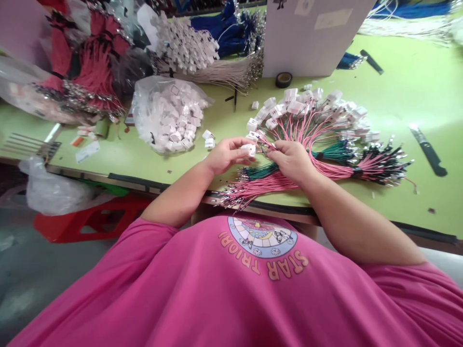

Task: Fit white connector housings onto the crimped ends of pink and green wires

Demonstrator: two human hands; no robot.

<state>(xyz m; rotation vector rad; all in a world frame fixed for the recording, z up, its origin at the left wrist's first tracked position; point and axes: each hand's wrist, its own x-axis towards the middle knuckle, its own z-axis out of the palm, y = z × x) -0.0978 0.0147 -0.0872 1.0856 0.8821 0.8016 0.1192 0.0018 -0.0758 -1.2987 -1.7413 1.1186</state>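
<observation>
My left hand [227,154] pinches a small white plastic connector [249,149] between thumb and fingers. Just to its right, my right hand [291,159] is closed on the ends of pink and green wires [269,145], held close to the connector. Under my right hand lies a bundle of pink and green wires [325,159], many with white connectors [311,108] on their far ends, fanned out across the green table [405,96]. Bare metal terminals [235,195] of the pink wires stick out over the table's near edge.
A clear bag of loose white connectors [168,115] lies left of my hands, with two loose ones [209,139] beside it. Red wire bundles [90,62], blue bundles [231,29] and a white box [311,33] stand at the back. A tape roll [283,79], a black knife [428,149] and a red stool [94,217] are also here.
</observation>
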